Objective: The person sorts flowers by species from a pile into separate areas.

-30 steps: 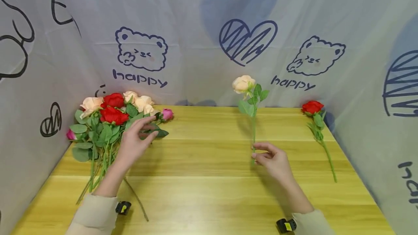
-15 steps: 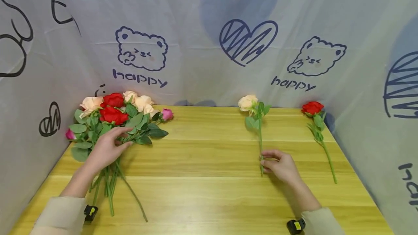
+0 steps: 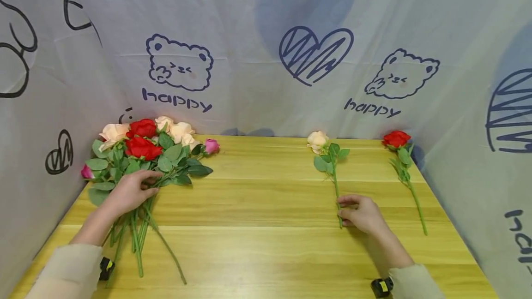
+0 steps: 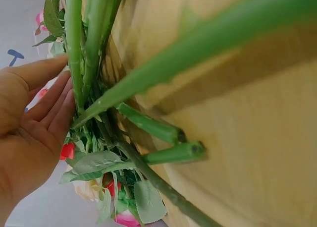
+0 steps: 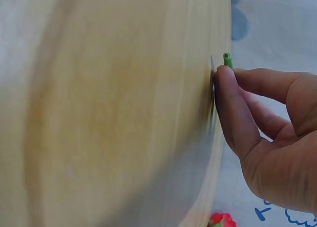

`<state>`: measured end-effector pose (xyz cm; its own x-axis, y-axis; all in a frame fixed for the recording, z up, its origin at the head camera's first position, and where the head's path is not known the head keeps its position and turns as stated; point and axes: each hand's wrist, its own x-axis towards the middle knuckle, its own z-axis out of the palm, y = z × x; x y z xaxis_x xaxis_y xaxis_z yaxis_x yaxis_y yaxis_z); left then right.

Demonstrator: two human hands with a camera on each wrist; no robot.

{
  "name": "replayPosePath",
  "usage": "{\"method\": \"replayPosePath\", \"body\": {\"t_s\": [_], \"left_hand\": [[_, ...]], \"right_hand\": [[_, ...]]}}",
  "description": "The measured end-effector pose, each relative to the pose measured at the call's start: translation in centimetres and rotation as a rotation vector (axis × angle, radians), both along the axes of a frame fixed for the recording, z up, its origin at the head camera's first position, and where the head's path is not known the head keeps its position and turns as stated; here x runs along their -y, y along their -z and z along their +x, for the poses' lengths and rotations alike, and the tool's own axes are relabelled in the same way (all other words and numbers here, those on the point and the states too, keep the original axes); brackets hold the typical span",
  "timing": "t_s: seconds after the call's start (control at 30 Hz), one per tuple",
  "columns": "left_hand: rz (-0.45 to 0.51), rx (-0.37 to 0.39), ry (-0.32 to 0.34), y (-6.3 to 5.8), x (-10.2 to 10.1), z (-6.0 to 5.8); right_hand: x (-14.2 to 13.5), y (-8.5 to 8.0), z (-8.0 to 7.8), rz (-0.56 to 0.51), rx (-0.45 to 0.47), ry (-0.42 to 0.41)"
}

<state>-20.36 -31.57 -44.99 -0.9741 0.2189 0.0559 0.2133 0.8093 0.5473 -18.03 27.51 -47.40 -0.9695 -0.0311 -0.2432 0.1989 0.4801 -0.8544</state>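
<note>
My right hand (image 3: 363, 213) pinches the lower stem of a cream rose (image 3: 317, 141) between thumb and fingers. That rose lies along the right part of the table, bloom pointing to the back. In the right wrist view only the cut stem end (image 5: 227, 60) pokes out past the fingertips. On the left, my left hand (image 3: 130, 191) rests over the stems of a bunch of roses (image 3: 143, 149) in red, cream and pink. Its fingers look fairly straight in the left wrist view and touch the green stems (image 4: 74, 43) without wrapping round them.
A single red rose (image 3: 396, 139) lies at the far right, its stem slanting toward me. The wooden table (image 3: 257, 188) ends at white cloth walls (image 3: 249, 82) with drawn bears and hearts. Several stems of the bunch fan out toward the front.
My right hand has lowered the cream rose to the table, moving slightly right and nearer. My left hand has drawn back leftward from the bunch's right side to its stems, some of which have shifted.
</note>
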Motion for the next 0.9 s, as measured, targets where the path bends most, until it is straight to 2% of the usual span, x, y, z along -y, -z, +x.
{"method": "replayPosePath", "body": {"t_s": [0.33, 0.7, 0.9], "left_hand": [[-0.08, -0.031, 0.039, 0.6, 0.4, -1.2], [-0.061, 0.032, 0.028, 0.8, 1.4, -1.9], [-0.061, 0.02, 0.036, 0.9, 1.5, -2.0]], "right_hand": [[-0.1, -0.3, 0.3, 0.046, 0.011, -0.001], [-0.1, -0.3, 0.2, 0.042, 0.01, -0.007], [-0.1, -0.2, 0.0, 0.04, 0.014, 0.001]]}}
